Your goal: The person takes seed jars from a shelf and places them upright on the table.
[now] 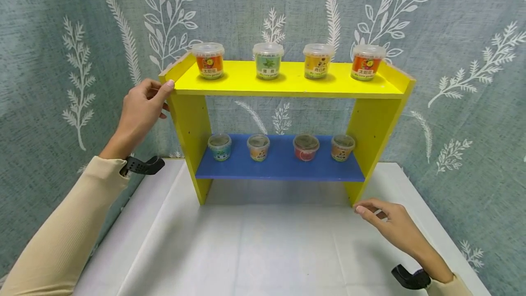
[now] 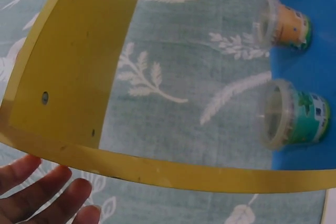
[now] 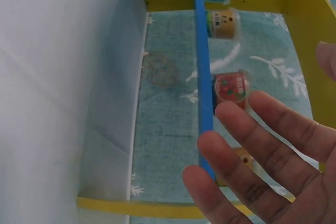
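Head view: yellow shelf (image 1: 244,81) on white-clothed table (image 1: 283,241) before leaf-patterned drapery (image 1: 242,8), left grip (image 1: 140,108) and right grip (image 1: 393,225) loose-fingered.

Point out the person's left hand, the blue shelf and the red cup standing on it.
Left hand (image 1: 139,108): head view, back of the hand.
Blue shelf (image 1: 281,155): head view, bare surface near the middle.
Red cup (image 1: 306,154): head view, front of its label.

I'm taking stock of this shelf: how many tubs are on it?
8. Yellow top board, left to right: leftmost orange tub, green tub, yellow tub, rightmost orange tub. Blue lower board: teal tub, left peach tub, red tub, right peach tub. None seems hidden.
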Tool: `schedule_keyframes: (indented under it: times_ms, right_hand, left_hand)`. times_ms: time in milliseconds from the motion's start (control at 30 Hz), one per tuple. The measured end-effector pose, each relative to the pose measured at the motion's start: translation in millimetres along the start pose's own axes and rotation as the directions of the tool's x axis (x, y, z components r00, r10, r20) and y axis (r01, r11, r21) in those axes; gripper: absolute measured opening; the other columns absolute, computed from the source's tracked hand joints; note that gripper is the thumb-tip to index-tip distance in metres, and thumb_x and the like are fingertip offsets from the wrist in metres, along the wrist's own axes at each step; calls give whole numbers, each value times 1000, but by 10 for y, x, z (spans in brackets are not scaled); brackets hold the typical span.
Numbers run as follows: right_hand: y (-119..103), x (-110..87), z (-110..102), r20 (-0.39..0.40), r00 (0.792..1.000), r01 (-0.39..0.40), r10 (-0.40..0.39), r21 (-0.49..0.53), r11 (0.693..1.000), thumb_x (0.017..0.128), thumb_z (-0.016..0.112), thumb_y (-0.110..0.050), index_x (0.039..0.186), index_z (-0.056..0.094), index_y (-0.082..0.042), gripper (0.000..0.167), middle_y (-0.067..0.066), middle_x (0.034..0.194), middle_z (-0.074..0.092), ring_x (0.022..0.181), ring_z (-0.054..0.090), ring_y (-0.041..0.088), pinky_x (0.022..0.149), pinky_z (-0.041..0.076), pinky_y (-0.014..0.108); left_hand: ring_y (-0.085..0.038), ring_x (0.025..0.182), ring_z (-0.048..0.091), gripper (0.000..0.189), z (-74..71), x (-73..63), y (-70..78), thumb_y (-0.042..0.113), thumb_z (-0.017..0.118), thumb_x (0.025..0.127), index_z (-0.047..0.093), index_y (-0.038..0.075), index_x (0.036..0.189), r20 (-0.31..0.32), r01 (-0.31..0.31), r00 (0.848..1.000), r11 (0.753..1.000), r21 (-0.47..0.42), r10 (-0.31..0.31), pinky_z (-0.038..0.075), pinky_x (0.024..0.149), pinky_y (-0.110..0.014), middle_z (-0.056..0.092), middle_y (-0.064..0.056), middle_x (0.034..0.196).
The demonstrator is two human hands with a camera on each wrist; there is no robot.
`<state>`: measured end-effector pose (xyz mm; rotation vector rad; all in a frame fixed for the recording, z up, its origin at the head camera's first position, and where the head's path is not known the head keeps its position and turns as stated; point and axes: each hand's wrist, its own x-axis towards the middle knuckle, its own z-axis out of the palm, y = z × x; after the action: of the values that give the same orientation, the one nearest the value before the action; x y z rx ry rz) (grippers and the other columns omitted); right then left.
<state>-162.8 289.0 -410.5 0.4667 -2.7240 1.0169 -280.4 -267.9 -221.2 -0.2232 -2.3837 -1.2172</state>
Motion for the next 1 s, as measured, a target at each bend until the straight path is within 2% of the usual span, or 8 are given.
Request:
schedule_keyframes:
  times_ms: [133, 300, 633, 833, 1000]
  right_hand:
    - [-26, 50, -22, 2, 1000, 24, -24, -6, 1000, 106, 61, -32, 116, 74, -25, 18, -9, 108, 75, 89, 67, 6, 76, 57, 31]
    - [-56, 100, -100, -19, 999, 49, -49, -14, 999, 106, 61, -29, 119, 73, -24, 19, -9, 108, 74, 87, 67, 7, 74, 57, 32]
    - [-194, 274, -332, -76, 988, 131, -135, -55, 990, 105, 62, -23, 122, 72, -25, 20, -9, 112, 73, 89, 65, 6, 75, 56, 28]
    - [-340, 429, -517, -132, 965, 217, -226, -80, 973, 104, 64, -16, 122, 73, -20, 20, -5, 110, 74, 88, 65, 4, 76, 53, 20]
    - [-461, 570, -742, -205, 940, 262, -271, -73, 962, 102, 66, -11, 120, 74, -20, 22, -7, 108, 74, 85, 66, 3, 73, 50, 13]
  left_hand:
    - [-19, 85, 62, 60, -7, 3, 4, 60, 53, 101, 54, 5, 125, 1, 6, 1000, 1000, 10, -6, 53, 63, -18, 62, -11, 114]
    - [-23, 88, 61, 61, -8, 16, 3, 60, 53, 101, 52, 5, 127, 13, 13, 1000, 1000, -2, -13, 54, 64, -18, 60, -11, 116]
    - [-17, 79, 64, 62, 27, 41, -22, 58, 52, 103, 59, 1, 126, 22, -17, 1000, 1000, -5, 17, 54, 62, -18, 63, -12, 109]
    - [-12, 75, 62, 63, 25, 39, -23, 57, 51, 103, 59, 0, 128, 19, -17, 1000, 1000, -8, 17, 54, 62, -18, 63, -12, 109]
    - [-15, 77, 62, 60, 17, 36, -13, 57, 52, 103, 59, 2, 124, 13, -13, 1000, 1000, -21, 13, 54, 62, -19, 62, -10, 105]
